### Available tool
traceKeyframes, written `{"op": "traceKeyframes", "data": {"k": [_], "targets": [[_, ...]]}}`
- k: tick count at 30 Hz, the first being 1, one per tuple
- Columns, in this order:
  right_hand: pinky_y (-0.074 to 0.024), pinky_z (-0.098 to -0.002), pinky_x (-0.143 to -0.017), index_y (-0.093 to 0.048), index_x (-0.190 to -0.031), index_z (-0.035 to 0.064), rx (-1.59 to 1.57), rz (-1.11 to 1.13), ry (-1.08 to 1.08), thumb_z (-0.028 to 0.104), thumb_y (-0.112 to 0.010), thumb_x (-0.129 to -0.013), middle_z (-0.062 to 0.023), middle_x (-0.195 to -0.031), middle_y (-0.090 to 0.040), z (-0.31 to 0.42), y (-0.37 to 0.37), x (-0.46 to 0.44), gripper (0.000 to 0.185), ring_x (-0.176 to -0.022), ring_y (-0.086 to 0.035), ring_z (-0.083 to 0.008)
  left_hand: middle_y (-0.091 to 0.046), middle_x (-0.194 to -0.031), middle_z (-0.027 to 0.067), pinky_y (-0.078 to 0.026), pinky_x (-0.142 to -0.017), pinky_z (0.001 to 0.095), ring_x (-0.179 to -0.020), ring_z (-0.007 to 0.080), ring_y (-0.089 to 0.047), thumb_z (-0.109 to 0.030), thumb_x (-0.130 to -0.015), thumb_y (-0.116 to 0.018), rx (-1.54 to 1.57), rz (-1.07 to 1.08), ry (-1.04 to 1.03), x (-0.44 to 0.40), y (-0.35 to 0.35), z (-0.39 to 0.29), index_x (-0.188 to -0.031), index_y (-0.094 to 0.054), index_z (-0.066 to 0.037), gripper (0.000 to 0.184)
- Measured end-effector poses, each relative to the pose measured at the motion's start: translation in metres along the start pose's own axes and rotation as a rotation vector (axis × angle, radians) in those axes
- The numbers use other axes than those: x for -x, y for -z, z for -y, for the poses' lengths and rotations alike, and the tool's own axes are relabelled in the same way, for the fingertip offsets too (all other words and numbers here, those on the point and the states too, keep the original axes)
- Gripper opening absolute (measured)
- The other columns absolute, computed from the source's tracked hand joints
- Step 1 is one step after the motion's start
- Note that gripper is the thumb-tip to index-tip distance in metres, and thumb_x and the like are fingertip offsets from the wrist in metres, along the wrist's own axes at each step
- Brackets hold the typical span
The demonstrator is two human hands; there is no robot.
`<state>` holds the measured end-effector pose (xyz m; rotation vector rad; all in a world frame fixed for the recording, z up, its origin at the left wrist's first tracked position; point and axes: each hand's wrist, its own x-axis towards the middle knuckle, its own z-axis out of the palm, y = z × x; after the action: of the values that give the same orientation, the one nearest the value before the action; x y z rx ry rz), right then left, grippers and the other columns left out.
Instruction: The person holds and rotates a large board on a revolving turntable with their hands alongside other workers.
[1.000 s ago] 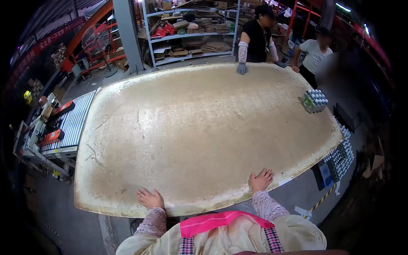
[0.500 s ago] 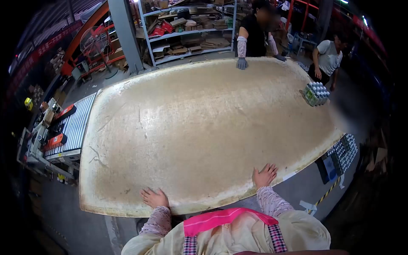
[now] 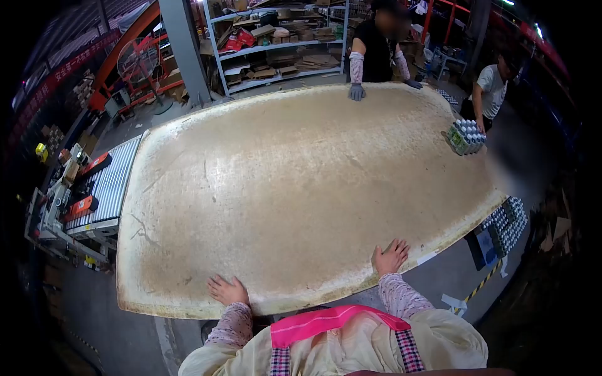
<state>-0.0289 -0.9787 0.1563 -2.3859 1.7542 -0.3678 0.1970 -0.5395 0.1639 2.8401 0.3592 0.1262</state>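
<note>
Evidently, the left hand [image 3: 228, 291] and right hand [image 3: 392, 257] lie flat on the near side of the table [image 3: 295, 188], each grip splayed, holding nothing; a white-topped multipack [image 3: 465, 139] stands by its right edge.

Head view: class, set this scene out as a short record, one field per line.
Surface: large brown table with pale edges
Left hand: palm down on the table, holding nothing
Right hand: palm down on the table, holding nothing
Bottles: one pack on the table's far right part
Far edge: another person's gloved hand resting there
Left end: rollers alongside
</note>
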Motion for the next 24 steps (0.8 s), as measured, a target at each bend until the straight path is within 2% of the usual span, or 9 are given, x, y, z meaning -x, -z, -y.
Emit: {"op": "traceKeyframes", "data": {"k": [9,24], "targets": [[-0.0206,-0.0594,-0.122,-0.042,-0.152,0.0001,0.023,-0.013,-0.003,0.049,-0.070,-0.087,-0.0294,-0.162,-0.029,-0.001,-0.004,-0.001,0.086,-0.152,-0.019,-0.0496,-0.028,-0.162,0.0260,-0.017,-0.125,0.0571,-0.154,0.0417,-0.021,-0.038,-0.093,-0.063,-0.010,0.024,0.014,0.001,0.007,-0.003,-0.152,-0.038,0.000,0.075],[-0.0192,-0.0601,-0.122,-0.043,-0.151,-0.0002,0.019,-0.021,0.006,0.047,-0.068,-0.087,-0.0295,-0.162,-0.029,-0.004,-0.009,-0.002,0.083,-0.152,-0.019,-0.0493,-0.027,-0.163,0.0262,-0.017,-0.124,0.0581,-0.154,0.0421,-0.020,-0.038,-0.092,-0.064,0.000,0.022,0.015,-0.002,0.001,-0.001,-0.153,-0.037,0.000,0.076]]}}
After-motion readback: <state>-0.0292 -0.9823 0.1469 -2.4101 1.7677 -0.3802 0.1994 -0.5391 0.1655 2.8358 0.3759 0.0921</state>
